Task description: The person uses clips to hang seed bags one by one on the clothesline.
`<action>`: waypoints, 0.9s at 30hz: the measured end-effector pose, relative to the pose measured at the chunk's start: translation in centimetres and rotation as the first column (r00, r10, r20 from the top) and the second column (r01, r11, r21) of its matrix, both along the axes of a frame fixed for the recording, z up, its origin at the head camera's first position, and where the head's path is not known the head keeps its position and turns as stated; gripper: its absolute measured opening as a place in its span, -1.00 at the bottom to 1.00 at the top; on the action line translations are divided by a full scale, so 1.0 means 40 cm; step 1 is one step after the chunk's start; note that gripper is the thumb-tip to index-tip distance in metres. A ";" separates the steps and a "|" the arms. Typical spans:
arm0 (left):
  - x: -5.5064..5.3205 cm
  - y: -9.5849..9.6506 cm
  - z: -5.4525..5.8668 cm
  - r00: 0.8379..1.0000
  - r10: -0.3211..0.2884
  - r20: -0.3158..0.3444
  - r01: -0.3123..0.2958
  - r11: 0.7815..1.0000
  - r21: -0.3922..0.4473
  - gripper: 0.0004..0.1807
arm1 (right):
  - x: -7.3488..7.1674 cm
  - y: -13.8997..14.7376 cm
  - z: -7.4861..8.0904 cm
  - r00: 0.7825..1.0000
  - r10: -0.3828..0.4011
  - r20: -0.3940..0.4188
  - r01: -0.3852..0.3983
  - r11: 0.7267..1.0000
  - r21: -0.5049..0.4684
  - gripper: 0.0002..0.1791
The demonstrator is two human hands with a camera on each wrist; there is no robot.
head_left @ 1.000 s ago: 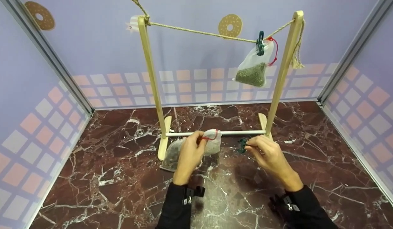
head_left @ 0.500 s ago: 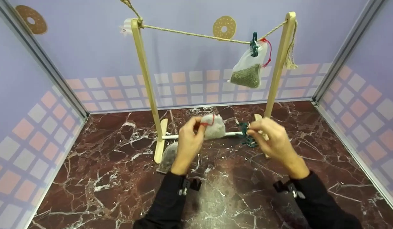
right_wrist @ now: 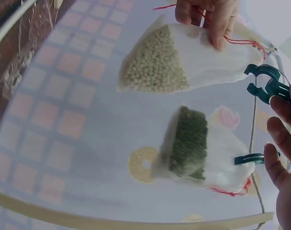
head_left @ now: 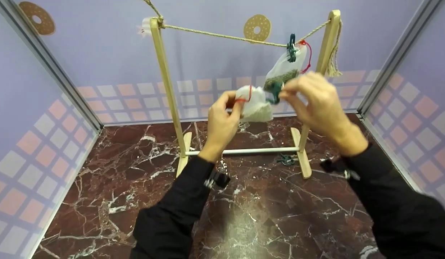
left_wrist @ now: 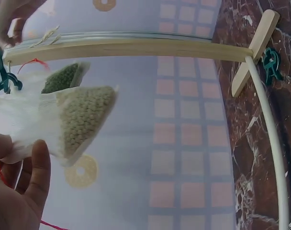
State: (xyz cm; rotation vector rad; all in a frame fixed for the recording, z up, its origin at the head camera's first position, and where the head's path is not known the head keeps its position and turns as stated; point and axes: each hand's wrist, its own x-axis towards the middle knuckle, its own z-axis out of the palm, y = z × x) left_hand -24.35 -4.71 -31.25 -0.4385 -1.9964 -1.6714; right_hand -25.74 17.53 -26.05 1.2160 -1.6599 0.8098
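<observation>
My left hand (head_left: 224, 122) holds up a white mesh drawstring bag (head_left: 257, 108) by its upper part, beside the red cord. Pale round pellets fill its lower end in the right wrist view. To its right, my right hand (head_left: 317, 97) pinches a dark green spring clip (right_wrist: 266, 85), whose jaws are spread next to the bag's top. Behind them hangs another mesh bag (right_wrist: 191, 143) with green contents, fastened to a rope (head_left: 222, 35) by a green clip (head_left: 291, 48). The head view has my right hand and its clip partly covering that hanging bag.
The rope runs between two wooden posts (head_left: 166, 75), joined low down by a white bar (head_left: 262, 150). Near the right foot (head_left: 303, 163) another green clip (head_left: 287, 160) lies on the dark marbled tabletop (head_left: 110, 180). Patterned panels (head_left: 208, 64) enclose the back and sides.
Both hands have risen from near the tabletop towards the rope, the left with the pale-filled bag, the right with the clip. My left sleeve now covers where a dark-filled bag lay.
</observation>
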 end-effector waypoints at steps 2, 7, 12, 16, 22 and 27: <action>-0.012 0.009 0.025 1.000 -0.006 0.016 0.006 1.000 0.016 -0.83 | -0.012 -0.001 0.037 0.999 -0.036 -0.023 0.036 0.999 -0.015 -0.86; -0.045 0.024 0.083 1.000 0.001 -0.004 -0.001 0.997 0.072 -0.85 | -0.033 0.003 0.124 0.990 -0.132 -0.053 0.131 0.991 -0.027 -0.88; -0.077 0.026 0.126 0.998 0.034 -0.060 -0.028 0.995 0.100 -0.86 | -0.056 0.011 0.186 0.976 -0.204 -0.080 0.206 0.978 0.016 -0.85; -0.093 0.022 0.144 0.992 0.077 -0.104 -0.070 0.995 0.073 -0.87 | -0.075 0.018 0.206 0.970 -0.234 -0.072 0.238 0.970 0.053 -0.78; -0.108 0.001 0.164 0.978 0.146 -0.150 -0.164 0.979 -0.117 -0.87 | -0.091 0.022 0.201 0.957 -0.291 0.003 0.289 0.951 0.111 -0.72; -0.118 -0.014 0.181 0.967 0.172 -0.187 -0.205 0.962 -0.180 -0.87 | -0.097 0.014 0.203 0.954 -0.297 0.043 0.287 0.945 0.154 -0.70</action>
